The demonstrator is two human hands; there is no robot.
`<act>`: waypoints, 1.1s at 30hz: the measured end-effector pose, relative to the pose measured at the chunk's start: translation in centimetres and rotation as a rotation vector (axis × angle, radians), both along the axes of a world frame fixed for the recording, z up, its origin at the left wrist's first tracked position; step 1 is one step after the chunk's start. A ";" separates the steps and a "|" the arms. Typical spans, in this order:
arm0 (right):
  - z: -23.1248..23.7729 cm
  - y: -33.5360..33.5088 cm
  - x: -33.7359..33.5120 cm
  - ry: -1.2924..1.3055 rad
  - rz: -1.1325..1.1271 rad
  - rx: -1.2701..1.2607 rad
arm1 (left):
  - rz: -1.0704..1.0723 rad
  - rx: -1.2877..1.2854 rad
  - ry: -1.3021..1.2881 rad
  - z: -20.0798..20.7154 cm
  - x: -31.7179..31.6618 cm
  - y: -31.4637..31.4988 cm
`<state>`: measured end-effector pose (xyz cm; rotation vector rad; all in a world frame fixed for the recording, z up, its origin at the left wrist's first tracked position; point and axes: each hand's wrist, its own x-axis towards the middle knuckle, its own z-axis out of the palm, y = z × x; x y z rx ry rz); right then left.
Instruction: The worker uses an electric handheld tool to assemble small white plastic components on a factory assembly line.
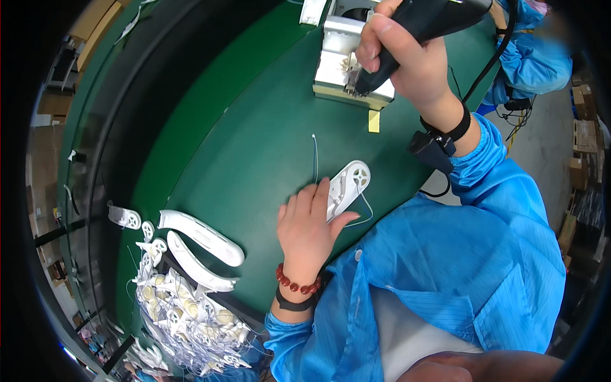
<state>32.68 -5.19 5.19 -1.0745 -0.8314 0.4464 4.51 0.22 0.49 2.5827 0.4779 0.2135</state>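
My right hand point(417, 67) is wrapped round a black electric screwdriver point(426, 25) near the top of the view. The screwdriver's tip points down at the front of a pale box-shaped screw feeder point(330, 90). On the green table, my left hand point(307, 223) lies over one end of a long white plastic housing point(354, 178), fingers on one side and thumb on the other. A round spoked part shows at the housing's free end. A thin wire point(368, 207) loops out beside it, and another wire point(316, 156) sticks out beyond my fingers.
Two curved white shells point(203, 237) lie to the left, beside a heap of white parts with wires point(191, 318). Yellow tape point(374, 121) sits by the feeder. A black cable point(493, 60) hangs at the right. Another person's blue sleeve point(534, 63) is at the upper right.
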 end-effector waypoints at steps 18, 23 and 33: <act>-3.3 -3.1 -6.5 -0.055 0.431 0.113 | -0.002 -0.187 0.029 -0.9 1.6 2.1; -4.5 -2.7 -6.6 -0.063 0.411 0.091 | 0.027 -0.196 0.057 -1.2 1.7 2.2; -5.3 -2.3 -6.6 -0.006 0.427 0.058 | 0.052 -0.197 0.082 -1.2 1.8 2.3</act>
